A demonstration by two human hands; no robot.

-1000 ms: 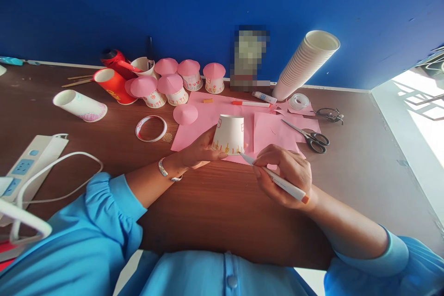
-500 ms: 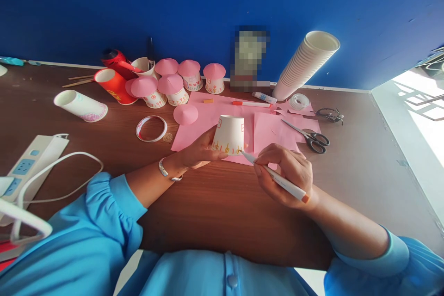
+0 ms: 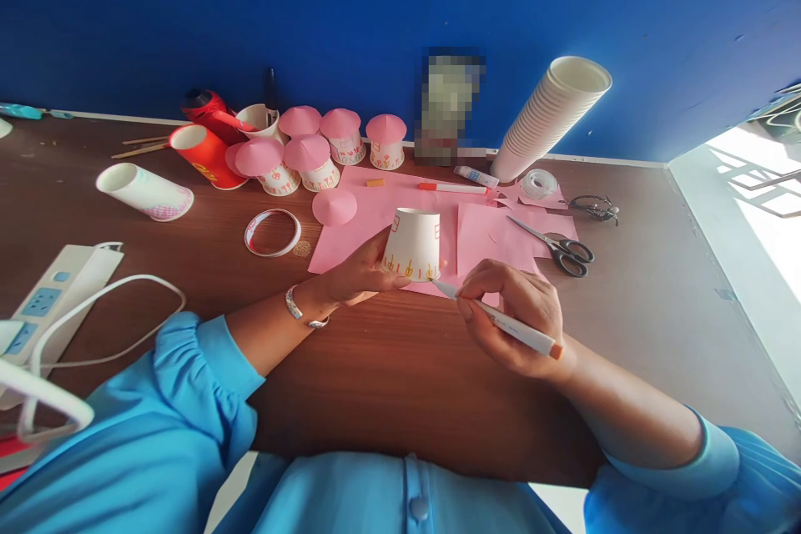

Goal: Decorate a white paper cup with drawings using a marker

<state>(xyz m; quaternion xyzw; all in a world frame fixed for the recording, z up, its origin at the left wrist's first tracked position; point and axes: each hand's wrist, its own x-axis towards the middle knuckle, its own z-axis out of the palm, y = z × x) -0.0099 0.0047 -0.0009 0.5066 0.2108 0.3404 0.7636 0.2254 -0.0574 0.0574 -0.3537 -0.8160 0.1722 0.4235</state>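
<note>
My left hand (image 3: 360, 274) is closed around the lower left side of an upside-down white paper cup (image 3: 417, 242). Red window shapes and a row of orange and red marks are drawn on the cup, the row running along its lower rim. In my right hand (image 3: 516, 313) is a white marker pen (image 3: 513, 329) with an orange end, its tip touching the cup near the lower right rim. Pink paper (image 3: 375, 221) lies behind the cup, bearing a pink paper cone (image 3: 335, 206), an orange pen cap (image 3: 375, 182) and a red-capped marker (image 3: 454, 188).
Several decorated cups with pink cone roofs (image 3: 306, 152) stand at the back left. A tall stack of paper cups (image 3: 544, 121) leans at the back right, near scissors (image 3: 560, 250) and a tape roll (image 3: 539, 183). At left are another tape ring (image 3: 274, 232) and a power strip (image 3: 53, 300).
The marker's tip has shifted slightly left and down along the cup's lower rim, and the orange marks there have grown. My left hand holds the cup almost still.
</note>
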